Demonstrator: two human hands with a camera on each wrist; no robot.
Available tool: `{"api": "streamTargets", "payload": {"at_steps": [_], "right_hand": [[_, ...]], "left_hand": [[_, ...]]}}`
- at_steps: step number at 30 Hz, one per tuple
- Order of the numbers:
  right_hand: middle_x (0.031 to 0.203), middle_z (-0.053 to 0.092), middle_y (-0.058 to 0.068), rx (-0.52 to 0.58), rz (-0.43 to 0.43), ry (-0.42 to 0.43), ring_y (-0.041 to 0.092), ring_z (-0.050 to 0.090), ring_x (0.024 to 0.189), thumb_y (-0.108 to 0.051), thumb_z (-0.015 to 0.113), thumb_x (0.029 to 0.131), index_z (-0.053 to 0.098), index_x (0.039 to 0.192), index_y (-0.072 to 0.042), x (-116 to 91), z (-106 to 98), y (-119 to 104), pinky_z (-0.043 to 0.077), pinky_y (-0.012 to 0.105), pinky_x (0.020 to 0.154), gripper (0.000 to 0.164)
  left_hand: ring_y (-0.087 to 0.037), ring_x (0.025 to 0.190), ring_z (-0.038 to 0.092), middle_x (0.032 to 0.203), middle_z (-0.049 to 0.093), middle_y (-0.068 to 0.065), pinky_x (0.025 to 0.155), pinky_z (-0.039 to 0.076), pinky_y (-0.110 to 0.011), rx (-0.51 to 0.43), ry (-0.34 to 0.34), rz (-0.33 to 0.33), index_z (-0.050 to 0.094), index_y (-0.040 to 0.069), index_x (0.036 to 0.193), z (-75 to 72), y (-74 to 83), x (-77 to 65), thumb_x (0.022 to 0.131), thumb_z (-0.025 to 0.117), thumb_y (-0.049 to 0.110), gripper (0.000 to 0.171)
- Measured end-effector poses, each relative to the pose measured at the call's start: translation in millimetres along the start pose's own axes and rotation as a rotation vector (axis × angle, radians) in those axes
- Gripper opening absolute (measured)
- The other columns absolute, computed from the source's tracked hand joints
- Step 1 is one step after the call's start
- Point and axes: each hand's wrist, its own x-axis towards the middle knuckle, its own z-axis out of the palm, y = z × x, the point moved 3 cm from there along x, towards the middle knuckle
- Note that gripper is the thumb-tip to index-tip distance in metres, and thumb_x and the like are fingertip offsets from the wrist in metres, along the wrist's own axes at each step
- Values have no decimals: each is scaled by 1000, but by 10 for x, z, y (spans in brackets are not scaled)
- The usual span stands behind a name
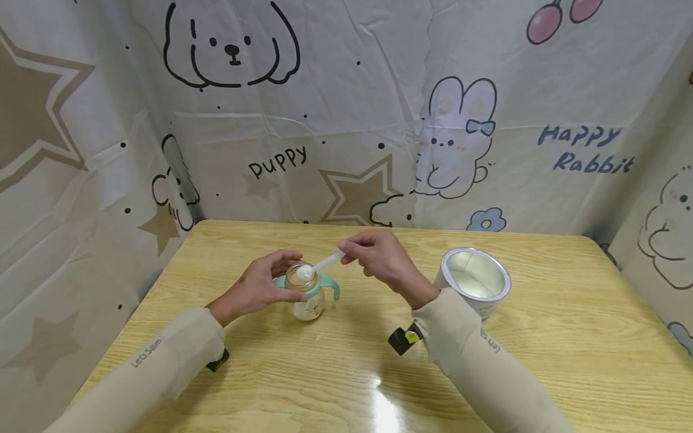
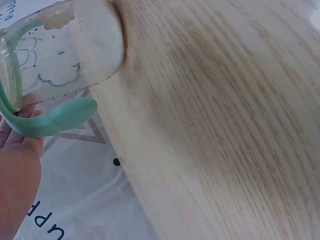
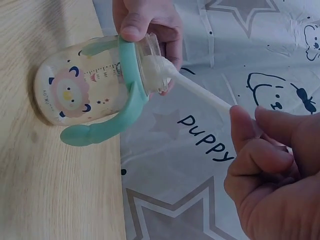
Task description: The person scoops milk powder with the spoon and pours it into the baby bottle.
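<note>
A clear baby bottle with a mint-green collar and two handles stands uncapped on the table. My left hand holds it around the neck, thumb in front and fingers behind. My right hand pinches the handle end of a white measuring scoop. The scoop's bowl, heaped with whitish powder, is at the bottle's mouth. Cartoon prints and measuring marks show on the bottle in the right wrist view. In the left wrist view, fingers of my left hand lie behind a green handle.
An open, lidless can with a silvery interior stands to the right, beside my right forearm. Beneath everything is a wood-grain table. A printed cloth hangs behind the table and at both sides.
</note>
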Motion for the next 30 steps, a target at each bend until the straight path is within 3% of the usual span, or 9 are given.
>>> {"api": "streamTargets", "payload": {"at_steps": [6,10,13,21,25,30], "right_hand": [[92,73,5,-135,-49,-43,11,45,61,-20,67,98,76,108,-3,-22,20,5,41,21,53,22],[99,72,5,-274,-134,-54,13,59,78,-18,67,97,76,109,-5,-58,30,-15,51,25,65,20],[101,71,6,-333,-183,-55,14,62,85,-14,67,96,76,110,-4,-78,34,-33,53,26,69,20],[98,70,8,-344,-188,-59,15,59,79,-8,65,94,75,111,-1,-98,20,-42,48,24,62,21],[100,71,7,-339,-167,-54,14,59,80,-11,65,95,75,111,-2,-94,-2,-24,49,24,64,21],[96,72,5,-266,-108,-48,12,52,67,-20,65,98,75,113,-4,-85,-51,0,47,24,59,23]], "left_hand": [[-32,117,60,128,63,-15,103,47,-49,7,0,-22,52,-2,136,-1,-8,-4,75,89,11,73],[-32,118,59,128,62,-15,104,47,-50,26,-1,-21,52,-2,137,-7,0,-6,75,89,12,73],[-32,118,59,129,62,-15,104,46,-51,35,-6,-23,52,-2,137,-11,14,-6,76,89,13,73],[-31,116,61,127,63,-14,103,48,-50,86,-16,-2,53,-3,136,-22,48,-1,75,90,14,73],[-30,117,61,127,63,-14,104,47,-50,113,-22,13,53,-3,135,-29,64,14,75,90,16,72],[-32,122,58,131,61,-15,107,45,-51,120,-33,16,52,-3,136,-30,85,34,74,91,17,76]]}}
